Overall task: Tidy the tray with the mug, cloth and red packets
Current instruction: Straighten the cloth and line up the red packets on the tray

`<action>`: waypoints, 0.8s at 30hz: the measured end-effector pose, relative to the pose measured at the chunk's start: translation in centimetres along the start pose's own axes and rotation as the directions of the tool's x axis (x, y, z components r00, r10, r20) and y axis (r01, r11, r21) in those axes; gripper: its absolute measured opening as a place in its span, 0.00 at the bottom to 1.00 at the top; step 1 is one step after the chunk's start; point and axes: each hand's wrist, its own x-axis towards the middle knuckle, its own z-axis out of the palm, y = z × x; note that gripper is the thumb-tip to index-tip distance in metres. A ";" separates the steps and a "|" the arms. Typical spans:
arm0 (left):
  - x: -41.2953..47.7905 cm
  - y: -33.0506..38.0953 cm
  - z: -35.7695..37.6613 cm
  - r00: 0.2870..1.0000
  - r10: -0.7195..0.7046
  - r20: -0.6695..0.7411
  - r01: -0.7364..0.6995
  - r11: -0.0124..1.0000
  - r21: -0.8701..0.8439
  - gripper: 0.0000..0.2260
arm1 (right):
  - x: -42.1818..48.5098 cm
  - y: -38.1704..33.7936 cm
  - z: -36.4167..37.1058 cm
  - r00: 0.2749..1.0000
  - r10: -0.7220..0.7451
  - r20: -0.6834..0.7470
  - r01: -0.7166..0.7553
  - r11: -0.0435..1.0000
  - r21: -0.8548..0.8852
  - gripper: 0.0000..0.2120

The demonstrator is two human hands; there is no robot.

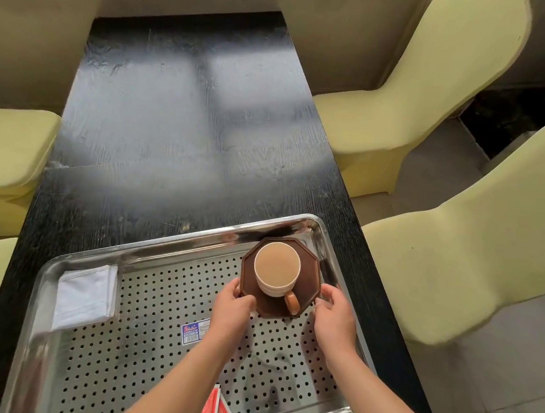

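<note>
The mug (pixel 277 267), brim-full of milky tea, stands on a brown saucer (pixel 270 305) in the tray's (pixel 166 245) far right corner. The left hand (pixel 232 306) pinches the saucer's left edge with curled fingers (pixel 236 289). The right hand (pixel 334 313) sits just beside the right edge, loosely curved and apparently not gripping.

A one-sided lift would likely tilt the saucer and slop tea into the tray, or slide the mug. The left forearm passes right beside the red packets (pixel 213 408) at the near rim and could knock them. The cloth (pixel 87 294), folded at the far left, is well clear.
</note>
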 end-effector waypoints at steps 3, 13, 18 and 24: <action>-0.2 -0.2 0.3 1.000 -0.001 0.005 0.001 1.000 0.009 0.22 | -0.1 -0.1 -0.1 1.000 0.009 0.000 -0.009 0.999 0.046 0.20; 0.0 0.3 0.2 0.999 -0.040 -0.019 0.040 0.999 0.022 0.33 | 0.1 -0.2 -0.2 1.000 0.008 0.017 -0.009 0.999 0.044 0.21; 0.2 0.6 0.5 0.999 -0.028 -0.028 0.028 0.999 0.021 0.33 | 0.2 -0.3 -0.1 1.000 -0.011 0.014 0.011 1.000 0.008 0.21; 0.2 0.9 0.2 0.999 -0.020 -0.028 0.021 1.000 0.015 0.33 | 0.2 0.0 -0.1 0.999 -0.050 0.016 0.051 0.998 -0.040 0.21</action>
